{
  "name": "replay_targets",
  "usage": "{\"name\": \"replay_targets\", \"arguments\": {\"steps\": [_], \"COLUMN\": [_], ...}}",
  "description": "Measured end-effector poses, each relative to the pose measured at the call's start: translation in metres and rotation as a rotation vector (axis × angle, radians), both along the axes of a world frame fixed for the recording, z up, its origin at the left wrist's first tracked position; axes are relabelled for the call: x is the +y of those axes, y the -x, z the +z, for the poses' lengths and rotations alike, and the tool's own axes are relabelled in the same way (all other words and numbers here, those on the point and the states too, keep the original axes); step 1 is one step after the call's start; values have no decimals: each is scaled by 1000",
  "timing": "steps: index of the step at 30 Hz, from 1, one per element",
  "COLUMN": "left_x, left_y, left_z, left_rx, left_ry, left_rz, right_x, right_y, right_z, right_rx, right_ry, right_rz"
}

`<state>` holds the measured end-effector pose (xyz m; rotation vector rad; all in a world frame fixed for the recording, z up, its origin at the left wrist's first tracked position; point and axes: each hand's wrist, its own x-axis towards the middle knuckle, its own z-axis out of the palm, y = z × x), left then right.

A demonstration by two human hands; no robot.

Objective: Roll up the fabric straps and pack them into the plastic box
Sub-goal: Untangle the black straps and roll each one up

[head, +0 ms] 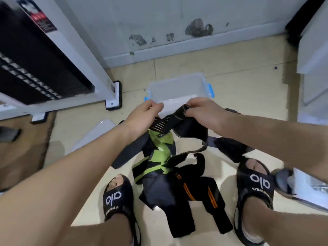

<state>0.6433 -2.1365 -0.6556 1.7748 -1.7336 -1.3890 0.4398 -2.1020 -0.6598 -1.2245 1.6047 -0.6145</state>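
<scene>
Tiled floor (230,82); sandals (255,185) read "alo"; both hands (177,114) pinching black strap (179,118).

1. Pale beige tiled floor (230,82), meeting a grey wall at the far side.
2. Clear plastic box (177,89) with blue clips, open, near the wall.
3. White lid (95,135) lying flat, left of the box.
4. Heap of fabric straps (170,174), black, green and orange-striped, between two black sandals (117,197).
5. Brown mat (23,148) at left.
6. White cabinet foot (113,100) resting beside the box.
</scene>
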Motion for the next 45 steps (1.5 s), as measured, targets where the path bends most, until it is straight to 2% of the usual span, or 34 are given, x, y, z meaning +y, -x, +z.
{"name": "replay_targets", "arguments": {"steps": [4,6,8,11,15,19,23,25,28,34,40,42,45], "left_x": [14,37,60,80,91,92,83,79,72,68,96,100,116], "left_y": [-36,-49,-49,-59,-72,-87,-89,-91,-99,-109,-93,-88,-85], "left_z": [41,73,102,119,124,113,110,106,95,65,8,-16,-63], "left_rx": [-25,-7,3,-81,-167,-180,-107,-106,-174,-477,-780,-763,-644], "left_ry": [-156,-139,-93,17,189,238,301,327,312,167,-74,-101,-172], "left_rz": [-87,-145,-219,-317,-314,-242,-63,-11,5,-140,-677,-684,-507], "right_x": [9,17,27,46,71,91,100,99,92,72,76,81,88], "right_y": [-28,-40,-52,-69,-81,-76,-68,-64,-61,-64,-78,-82,-84], "right_z": [57,80,99,115,109,97,109,110,103,88,47,30,7], "right_rx": [16,45,33,-5,-66,-46,-116,-70,93,203,344,353,353], "right_ry": [78,84,91,93,80,4,-215,-238,-194,-169,-187,-202,-212], "right_rz": [-23,-29,-44,-85,-76,-23,227,290,261,201,279,299,334]}}
